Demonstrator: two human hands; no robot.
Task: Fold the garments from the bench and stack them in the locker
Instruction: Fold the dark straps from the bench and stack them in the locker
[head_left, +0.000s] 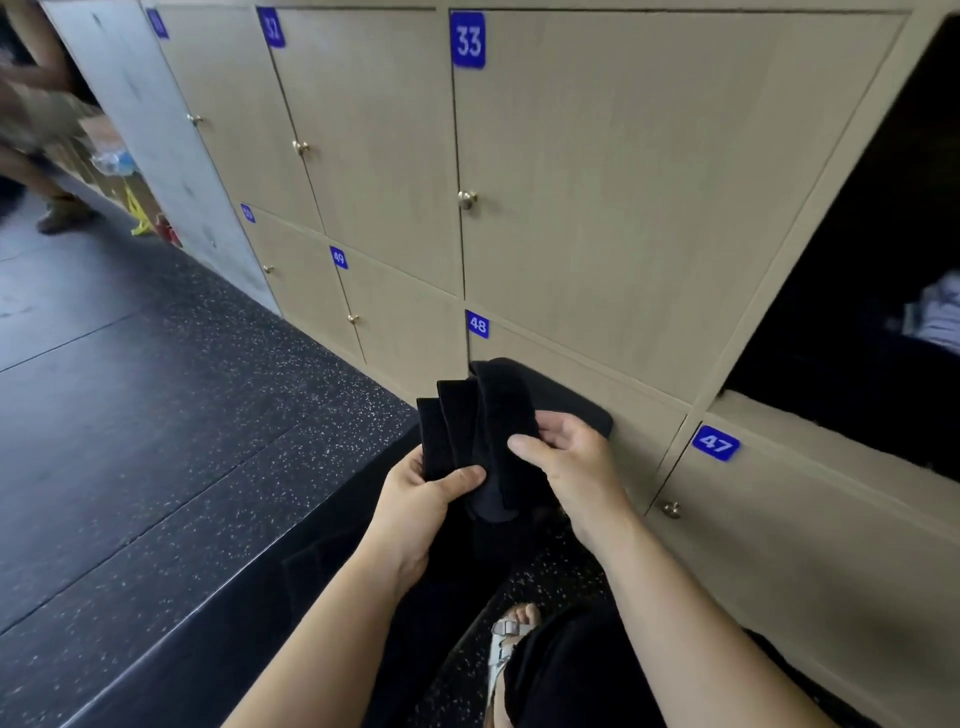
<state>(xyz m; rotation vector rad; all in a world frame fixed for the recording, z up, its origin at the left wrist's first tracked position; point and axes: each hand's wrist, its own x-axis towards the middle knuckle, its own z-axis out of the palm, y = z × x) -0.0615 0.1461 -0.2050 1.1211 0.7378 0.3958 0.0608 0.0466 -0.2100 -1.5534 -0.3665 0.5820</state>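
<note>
- Between the two hands, in front of closed door 48: how is the work piece held?
- A black, soft knit garment (478, 431), folded into several narrow overlapping layers, is held clear of the black speckled rubber-topped bench (291, 395). It is gripped by the left hand (421, 499) at its lower left edge, with the left thumb (462, 475) pressed flat on the front and the fingers hidden behind the cloth. It is pinched by the right hand (571, 462) at the lower right, with the right thumb (524, 447) on the front and the fingers curled round the back.
- How is the long axis set?
- It runs from a rounded end near the wrists up and away from the body, roughly upright. The layered edges fan out at the far end.
- Which relation governs the coming move?
- The open pale-wood locker (831, 312) lies up and to the right of the garment, well apart from it. The right hand is the nearer one. A sideways carry to the right is judged to be required, with the fold kept pinched so that the limp layers do not slide apart.
- What else is noted?
- A pale, blurred item (935, 317) lies inside the dark compartment. A second dark cloth (576, 405) lies behind the hands; its type cannot be told.
</note>
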